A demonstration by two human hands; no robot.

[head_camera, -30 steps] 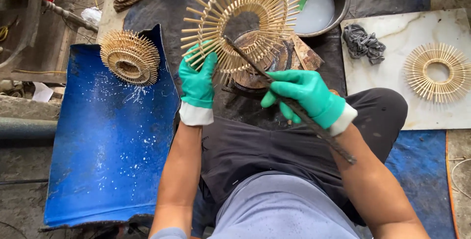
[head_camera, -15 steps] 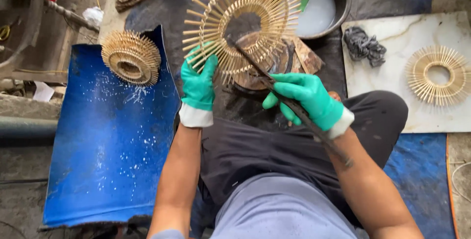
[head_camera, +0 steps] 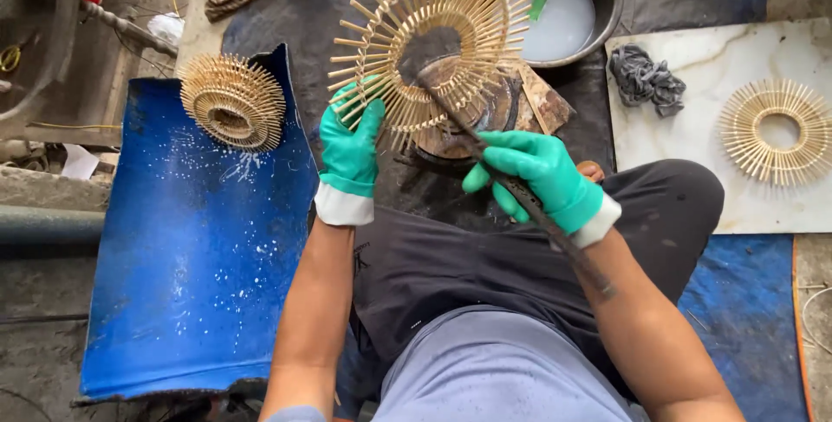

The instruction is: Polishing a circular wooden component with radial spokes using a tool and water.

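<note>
Green rubber gloves cover both hands. The left hand [head_camera: 349, 146] is closed on the lower left edge of a round frame of pale bamboo sticks [head_camera: 433, 36], fingers pinching its splayed spokes and holding it tilted up above a dark wooden block [head_camera: 485, 114]. The right hand [head_camera: 537, 178] is wrapped tight around a long dark brush [head_camera: 511, 184], whose tip touches the middle of the frame. Beyond the frame stands a metal bowl [head_camera: 568, 19] of milky liquid. A second bamboo frame [head_camera: 231, 101] rests on the blue sheet [head_camera: 199, 240] at the left; a flat bamboo ring [head_camera: 774, 132] and a grey rag [head_camera: 646, 80] lie on the white board [head_camera: 693, 171] at the right.
</note>
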